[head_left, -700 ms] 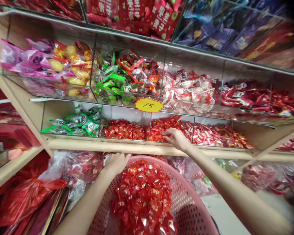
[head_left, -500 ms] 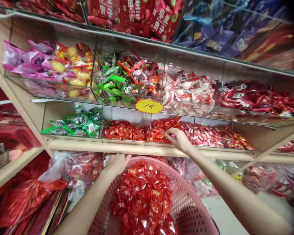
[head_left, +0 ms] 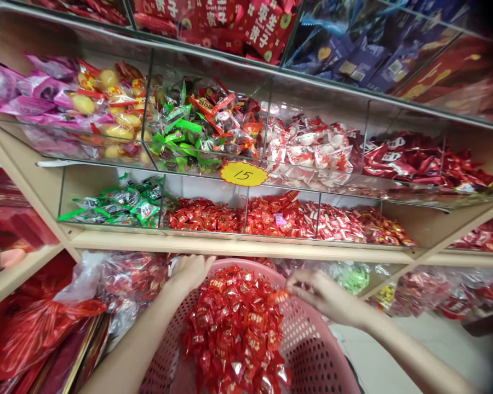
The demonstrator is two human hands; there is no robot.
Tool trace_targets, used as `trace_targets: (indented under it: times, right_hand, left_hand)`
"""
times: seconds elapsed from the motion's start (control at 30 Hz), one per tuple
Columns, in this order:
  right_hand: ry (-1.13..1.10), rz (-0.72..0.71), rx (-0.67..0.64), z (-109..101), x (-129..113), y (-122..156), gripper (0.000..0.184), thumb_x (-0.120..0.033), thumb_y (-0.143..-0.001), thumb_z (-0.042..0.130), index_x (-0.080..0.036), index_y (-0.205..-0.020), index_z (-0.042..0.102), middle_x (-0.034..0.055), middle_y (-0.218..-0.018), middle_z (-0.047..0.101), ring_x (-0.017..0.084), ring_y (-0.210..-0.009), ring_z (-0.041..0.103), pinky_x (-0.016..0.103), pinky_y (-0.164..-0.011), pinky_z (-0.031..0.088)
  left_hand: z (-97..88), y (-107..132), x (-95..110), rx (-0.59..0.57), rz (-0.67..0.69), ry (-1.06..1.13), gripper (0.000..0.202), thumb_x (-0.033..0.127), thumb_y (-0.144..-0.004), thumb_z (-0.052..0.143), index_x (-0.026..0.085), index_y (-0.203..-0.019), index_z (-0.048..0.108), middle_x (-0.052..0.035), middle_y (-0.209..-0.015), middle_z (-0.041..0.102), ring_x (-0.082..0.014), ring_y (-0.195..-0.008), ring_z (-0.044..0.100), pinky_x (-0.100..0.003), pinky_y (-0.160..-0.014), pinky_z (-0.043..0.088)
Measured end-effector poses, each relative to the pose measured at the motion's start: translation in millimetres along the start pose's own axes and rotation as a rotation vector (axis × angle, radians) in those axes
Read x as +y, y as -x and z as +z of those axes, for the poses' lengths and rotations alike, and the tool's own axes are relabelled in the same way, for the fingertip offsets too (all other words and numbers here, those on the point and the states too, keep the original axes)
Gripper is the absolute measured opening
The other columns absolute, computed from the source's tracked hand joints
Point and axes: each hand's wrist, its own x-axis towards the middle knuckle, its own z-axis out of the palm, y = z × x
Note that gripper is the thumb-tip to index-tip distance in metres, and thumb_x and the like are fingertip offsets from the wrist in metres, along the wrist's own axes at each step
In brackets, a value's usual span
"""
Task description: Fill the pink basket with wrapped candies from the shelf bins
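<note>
A pink perforated plastic basket [head_left: 326,350] stands below the shelf, heaped with red wrapped candies [head_left: 238,328]. The fingers of my left hand [head_left: 192,272] are closed over its far left rim. Above the right side of the basket, my right hand [head_left: 318,293] is slightly smeared by motion. Its fingertips pinch a red wrapped candy [head_left: 277,297], close over the heap. Behind the rim, the lowest shelf has a compartment of red candies [head_left: 263,213], with one purple-wrapped candy [head_left: 280,219] among them.
Clear dividers split the shelves into bins of green candies [head_left: 139,202], pink-and-yellow packets [head_left: 82,104] and white-and-red sweets [head_left: 308,145]. A yellow tag [head_left: 244,174] marked 15 hangs above. Plastic bags of goods [head_left: 123,279] lie under the shelf. A wooden shelf edge [head_left: 230,243] runs behind the basket.
My right hand has come down from the red candy compartment to above the basket, a candy at its fingertips. The purple-wrapped candy now shows. My left hand stays on the rim.
</note>
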Motion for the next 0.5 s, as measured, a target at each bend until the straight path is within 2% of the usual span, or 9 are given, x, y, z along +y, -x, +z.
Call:
trace_targets:
  times: [0.07, 0.13, 0.33, 0.5]
  right_hand:
    - [0.045, 0.001, -0.140, 8.9, 0.8, 8.4, 0.022, -0.022, -0.084, 0.037, -0.017, -0.077, 0.057, 0.0020, -0.069, 0.059, 0.012, -0.061, 0.051, 0.023, -0.057, 0.036]
    - [0.120, 0.014, -0.206, 16.6, 2.5, 14.0, 0.021, -0.018, -0.082, 0.038, -0.017, -0.073, 0.056, 0.0014, -0.067, 0.059, 0.011, -0.060, 0.051, 0.022, -0.055, 0.034]
    - [0.274, 0.061, -0.326, 35.2, 7.5, 18.6, 0.020, -0.007, -0.073, 0.039, -0.017, -0.066, 0.056, 0.0021, -0.068, 0.061, 0.012, -0.064, 0.055, 0.020, -0.056, 0.032]
    - [0.362, 0.061, -0.376, 41.8, 6.8, 14.5, 0.022, -0.006, -0.072, 0.039, -0.016, -0.064, 0.057, 0.0042, -0.068, 0.063, 0.014, -0.065, 0.057, 0.021, -0.056, 0.032]
  left_hand:
    - [-0.7, 0.3, 0.5, 0.006, 0.009, -0.005, 0.071, 0.052, -0.082, 0.009, 0.009, -0.095, 0.065, -0.0200, -0.096, 0.064, -0.0308, -0.092, 0.058, -0.041, -0.078, 0.041]
    - [-1.4, 0.9, 0.9, 0.011, 0.013, -0.008, 0.070, 0.051, -0.082, 0.009, 0.010, -0.095, 0.065, -0.0198, -0.095, 0.064, -0.0317, -0.091, 0.058, -0.042, -0.077, 0.041]
    - [-1.8, 1.3, 0.4, 0.000, 0.012, -0.018, 0.069, 0.050, -0.083, 0.009, 0.011, -0.093, 0.065, -0.0187, -0.095, 0.064, -0.0307, -0.091, 0.059, -0.041, -0.076, 0.042]
    - [-2.0, 2.0, 0.1, 0.005, 0.008, -0.014, 0.068, 0.050, -0.083, 0.010, 0.011, -0.092, 0.066, -0.0184, -0.096, 0.064, -0.0306, -0.091, 0.059, -0.041, -0.077, 0.042]
